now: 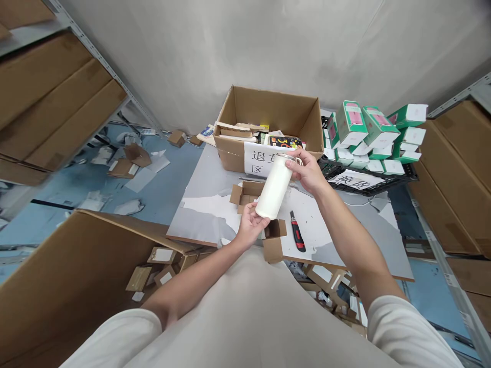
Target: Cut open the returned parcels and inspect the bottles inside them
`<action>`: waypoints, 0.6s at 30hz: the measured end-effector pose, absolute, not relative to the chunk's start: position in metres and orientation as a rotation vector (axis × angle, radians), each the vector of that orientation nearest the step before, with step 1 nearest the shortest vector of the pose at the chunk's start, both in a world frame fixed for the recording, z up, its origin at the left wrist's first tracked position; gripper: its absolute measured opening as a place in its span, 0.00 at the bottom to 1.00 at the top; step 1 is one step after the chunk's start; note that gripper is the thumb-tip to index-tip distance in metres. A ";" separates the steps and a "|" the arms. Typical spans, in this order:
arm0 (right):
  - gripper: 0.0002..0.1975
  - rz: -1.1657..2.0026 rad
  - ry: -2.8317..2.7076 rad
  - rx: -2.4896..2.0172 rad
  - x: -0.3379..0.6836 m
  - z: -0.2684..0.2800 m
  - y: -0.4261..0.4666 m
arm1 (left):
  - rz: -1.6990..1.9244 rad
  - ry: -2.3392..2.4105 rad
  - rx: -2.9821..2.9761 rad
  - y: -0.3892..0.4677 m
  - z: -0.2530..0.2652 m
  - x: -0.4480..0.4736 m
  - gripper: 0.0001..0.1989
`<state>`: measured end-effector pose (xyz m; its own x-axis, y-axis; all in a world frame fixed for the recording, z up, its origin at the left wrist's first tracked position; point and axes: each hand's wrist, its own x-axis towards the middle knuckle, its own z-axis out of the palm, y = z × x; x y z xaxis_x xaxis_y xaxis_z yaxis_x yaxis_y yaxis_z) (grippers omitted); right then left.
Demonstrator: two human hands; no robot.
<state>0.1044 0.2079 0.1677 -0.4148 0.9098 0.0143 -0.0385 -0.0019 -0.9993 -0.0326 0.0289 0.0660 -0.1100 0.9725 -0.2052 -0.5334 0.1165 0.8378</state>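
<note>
A cream-white bottle (274,187), tilted to the right, is held up over the table between both hands. My left hand (251,225) grips its lower end, with the thumb along the base. At the upper end, my right hand (305,171) is closed around the metal-looking cap and a small loop. Below the bottle lies an opened small cardboard box (273,240) with its flaps spread, partly hidden by the bottle and my left hand. On the table to the right rests a red and black utility knife (297,232).
A large carton (276,105) with a handwritten paper label (255,159) holds books and packets at the back. Beside it, a black crate (368,184) carries several green-and-white boxes (352,122). A big open carton (76,286) stands left of the grey table (203,204). Shelves with cartons flank both sides.
</note>
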 end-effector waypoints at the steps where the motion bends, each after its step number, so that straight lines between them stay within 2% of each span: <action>1: 0.20 1.522 -1.501 -0.949 0.105 0.168 0.208 | 1.407 0.978 0.588 0.029 0.066 -0.032 0.35; 7: 0.26 1.640 -1.623 -0.806 0.114 0.178 0.206 | 1.416 0.879 0.446 0.028 0.066 -0.035 0.32; 10: 0.24 1.665 -1.629 -0.782 0.114 0.179 0.205 | 1.409 0.873 0.388 0.027 0.065 -0.036 0.32; 14: 0.20 1.559 -1.623 -0.843 0.109 0.169 0.206 | 1.395 0.858 0.389 0.026 0.064 -0.036 0.33; 18: 0.23 1.424 -1.762 -0.837 0.110 0.164 0.210 | 1.347 0.834 0.455 0.025 0.064 -0.038 0.35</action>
<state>0.1098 0.2102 0.1643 -0.5381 0.8332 0.1275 0.0502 0.1827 -0.9819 -0.0383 0.0247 0.0636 0.0052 0.9652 -0.2613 -0.6641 0.1987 0.7207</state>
